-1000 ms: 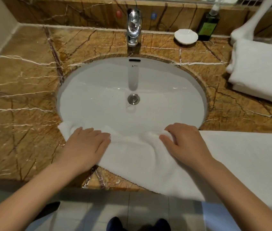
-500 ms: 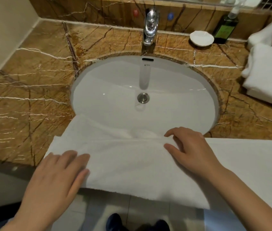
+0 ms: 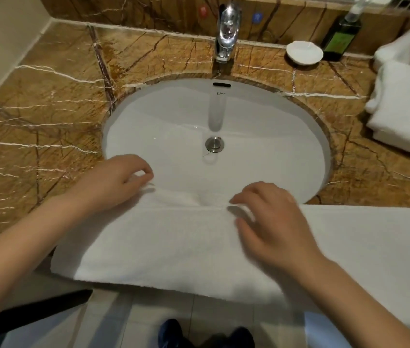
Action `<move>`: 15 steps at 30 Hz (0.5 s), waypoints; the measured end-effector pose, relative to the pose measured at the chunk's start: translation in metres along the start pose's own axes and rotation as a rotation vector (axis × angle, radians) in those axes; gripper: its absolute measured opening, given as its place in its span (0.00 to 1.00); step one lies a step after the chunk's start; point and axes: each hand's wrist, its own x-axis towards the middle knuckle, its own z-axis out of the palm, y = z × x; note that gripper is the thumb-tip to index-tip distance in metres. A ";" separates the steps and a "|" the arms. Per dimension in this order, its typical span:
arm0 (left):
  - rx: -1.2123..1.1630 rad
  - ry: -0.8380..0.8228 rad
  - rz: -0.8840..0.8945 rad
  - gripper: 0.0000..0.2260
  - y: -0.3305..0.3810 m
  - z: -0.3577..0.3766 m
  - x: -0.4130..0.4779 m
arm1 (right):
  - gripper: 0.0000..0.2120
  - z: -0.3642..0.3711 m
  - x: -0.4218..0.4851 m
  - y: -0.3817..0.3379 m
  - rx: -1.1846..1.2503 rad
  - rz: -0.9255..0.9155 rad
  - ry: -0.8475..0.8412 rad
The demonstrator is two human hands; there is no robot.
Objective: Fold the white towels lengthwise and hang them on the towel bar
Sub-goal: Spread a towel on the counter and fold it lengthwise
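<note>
A long white towel [image 3: 163, 247] lies folded along the front of the marble counter, and its far edge sags into the sink bowl. My left hand [image 3: 113, 182] sits at the towel's far left edge with its fingers curled on the cloth. My right hand [image 3: 271, 222] rests near the middle, fingers bent, fingertips on the towel's far edge. A second folded white towel [image 3: 407, 106] lies on the counter at the right. No towel bar is in view.
The white oval sink [image 3: 224, 121] with a chrome faucet [image 3: 226, 33] fills the middle. A white soap dish [image 3: 304, 52] and a dark green bottle [image 3: 341, 36] stand at the back right. The brown marble counter [image 3: 35, 121] spreads left; a wall closes the far left.
My left hand has gone from the towel's near left corner up to its far left edge at the sink rim. The right hand stays near the middle edge, its fingers more bent.
</note>
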 end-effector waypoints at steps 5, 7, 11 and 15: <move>0.061 0.290 -0.157 0.06 -0.006 -0.006 -0.032 | 0.10 0.040 0.029 -0.072 0.204 -0.143 -0.044; 0.052 0.305 -0.273 0.09 -0.007 -0.003 -0.048 | 0.10 0.056 0.050 -0.093 0.201 -0.117 -0.034; -0.104 0.256 -0.488 0.12 -0.017 -0.006 -0.061 | 0.16 0.082 0.083 -0.125 0.121 -0.107 -0.142; -0.154 0.138 -0.573 0.08 -0.026 -0.013 -0.059 | 0.16 0.091 0.094 -0.140 0.089 -0.065 -0.194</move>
